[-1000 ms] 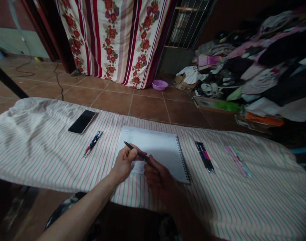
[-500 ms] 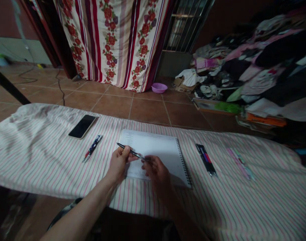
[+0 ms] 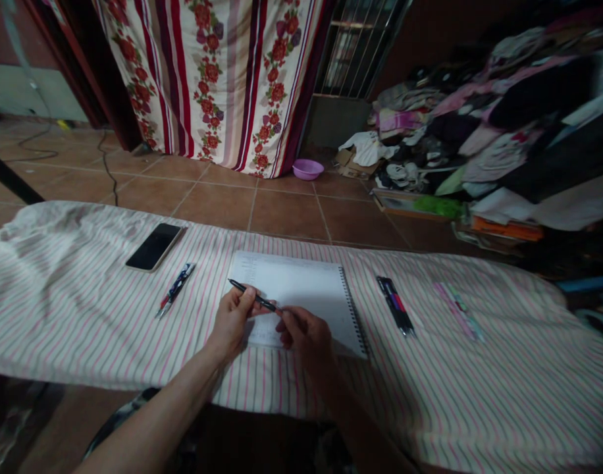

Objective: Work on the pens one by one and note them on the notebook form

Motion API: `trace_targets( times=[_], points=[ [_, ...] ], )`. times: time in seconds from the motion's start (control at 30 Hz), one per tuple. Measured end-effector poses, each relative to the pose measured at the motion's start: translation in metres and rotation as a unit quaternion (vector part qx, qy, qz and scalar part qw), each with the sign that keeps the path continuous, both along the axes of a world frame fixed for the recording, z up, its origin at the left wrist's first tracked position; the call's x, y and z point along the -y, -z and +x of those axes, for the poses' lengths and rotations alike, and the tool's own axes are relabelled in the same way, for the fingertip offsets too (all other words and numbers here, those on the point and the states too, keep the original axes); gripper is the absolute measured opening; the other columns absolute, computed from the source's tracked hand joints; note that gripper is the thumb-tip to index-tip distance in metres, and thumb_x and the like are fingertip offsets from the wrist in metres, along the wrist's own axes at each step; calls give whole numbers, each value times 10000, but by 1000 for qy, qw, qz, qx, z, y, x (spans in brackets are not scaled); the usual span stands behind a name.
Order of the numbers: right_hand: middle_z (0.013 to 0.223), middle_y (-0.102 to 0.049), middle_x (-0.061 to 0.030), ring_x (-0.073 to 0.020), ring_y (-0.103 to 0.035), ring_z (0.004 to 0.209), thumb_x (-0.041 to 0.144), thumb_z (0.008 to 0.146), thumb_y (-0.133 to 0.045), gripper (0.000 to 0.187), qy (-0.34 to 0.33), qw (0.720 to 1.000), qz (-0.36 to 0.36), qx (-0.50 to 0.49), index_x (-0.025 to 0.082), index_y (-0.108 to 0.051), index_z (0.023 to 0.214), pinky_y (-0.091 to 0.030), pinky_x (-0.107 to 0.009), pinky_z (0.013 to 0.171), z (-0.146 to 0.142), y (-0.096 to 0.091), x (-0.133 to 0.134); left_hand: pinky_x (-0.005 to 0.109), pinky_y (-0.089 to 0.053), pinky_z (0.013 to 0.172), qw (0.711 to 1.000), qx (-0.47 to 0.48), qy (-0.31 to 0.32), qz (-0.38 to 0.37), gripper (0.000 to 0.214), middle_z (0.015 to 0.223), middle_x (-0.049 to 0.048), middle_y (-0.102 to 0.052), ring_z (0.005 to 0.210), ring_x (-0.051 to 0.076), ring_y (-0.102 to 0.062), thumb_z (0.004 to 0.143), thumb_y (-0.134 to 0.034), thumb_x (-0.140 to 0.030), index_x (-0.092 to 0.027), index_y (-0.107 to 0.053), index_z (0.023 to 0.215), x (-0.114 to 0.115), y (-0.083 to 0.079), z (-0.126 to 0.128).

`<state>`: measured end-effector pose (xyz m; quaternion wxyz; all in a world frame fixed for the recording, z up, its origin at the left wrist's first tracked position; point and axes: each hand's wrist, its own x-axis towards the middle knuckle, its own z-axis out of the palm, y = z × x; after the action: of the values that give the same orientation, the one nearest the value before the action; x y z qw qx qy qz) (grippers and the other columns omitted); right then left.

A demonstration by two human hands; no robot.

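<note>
A dark pen [image 3: 255, 296] is held level above the open page of a spiral notebook [image 3: 301, 276]. My left hand [image 3: 234, 316] pinches it near its middle, the pointed end sticking out to the upper left. At the other end, the fingertips of my right hand [image 3: 304, 329] close on the pen's tail. Both hands hover over the lower left part of the page, hiding some of it. Faint writing shows along the page's left side and top.
On the striped cloth [image 3: 108, 329] lie a phone [image 3: 155, 247] and a few pens [image 3: 176, 289] to the left. Dark pens [image 3: 396, 306] and pastel pens [image 3: 458, 311] lie to the right. Beyond are a pink basin [image 3: 308, 169], a floral curtain [image 3: 232, 85] and heaped clothes [image 3: 503, 125].
My right hand has moved slightly at the pen's tail, and its fingers now sit closer around the end. The whole view has shifted a little; the left hand keeps its pinch.
</note>
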<state>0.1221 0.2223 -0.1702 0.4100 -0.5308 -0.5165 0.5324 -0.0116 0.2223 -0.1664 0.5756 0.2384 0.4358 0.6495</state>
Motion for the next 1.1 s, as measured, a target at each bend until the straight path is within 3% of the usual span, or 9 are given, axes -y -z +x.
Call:
trace_targets(
  times=[0.17,0.33,0.47,0.57,0.8,1.1],
  points=[
    [538,-585,2,-80,-479,411,384,699,-597,256,-15,995,-68,-72,134,-638,740,-393,-187,371,1,-2,-2,270,-502,615,1000,-18,5,-3,331,523,-35,-547,595,157,-628,605,-738,-406,-147,-536,644,0,-1,0],
    [579,-613,10,-96,-520,425,380,747,-558,339,16,999,34,-8,152,-588,996,-438,-203,404,-3,3,-2,217,-472,535,1000,-8,-10,-15,315,539,-24,-570,508,98,-568,613,-738,-382,-129,-553,638,-2,0,-2],
    [628,-654,1,-111,-573,484,328,757,-570,254,15,992,106,69,191,-624,964,-495,-225,503,-2,7,-1,235,-505,594,999,28,-34,-32,361,550,-16,-565,536,97,-578,550,-778,-382,-116,-534,547,-5,0,-2],
    [617,-659,-2,-123,-590,492,338,780,-548,208,4,986,124,116,208,-657,899,-504,-229,510,1,7,-2,264,-517,614,998,41,-30,-30,379,561,-8,-573,553,116,-597,533,-787,-396,-117,-531,531,-5,0,0],
    [617,-653,-35,-151,-593,504,419,807,-509,294,21,967,174,184,197,-677,902,-480,-251,510,3,13,-2,288,-502,636,999,37,0,-15,348,544,-3,-601,644,191,-659,603,-738,-420,-143,-529,635,-2,-1,4],
    [563,-622,-26,-152,-560,487,410,802,-514,288,25,966,176,189,201,-692,888,-433,-250,497,4,13,0,288,-488,647,1000,19,4,4,332,539,-14,-587,679,206,-667,627,-726,-402,-148,-513,647,-1,-5,3]
  ],
)
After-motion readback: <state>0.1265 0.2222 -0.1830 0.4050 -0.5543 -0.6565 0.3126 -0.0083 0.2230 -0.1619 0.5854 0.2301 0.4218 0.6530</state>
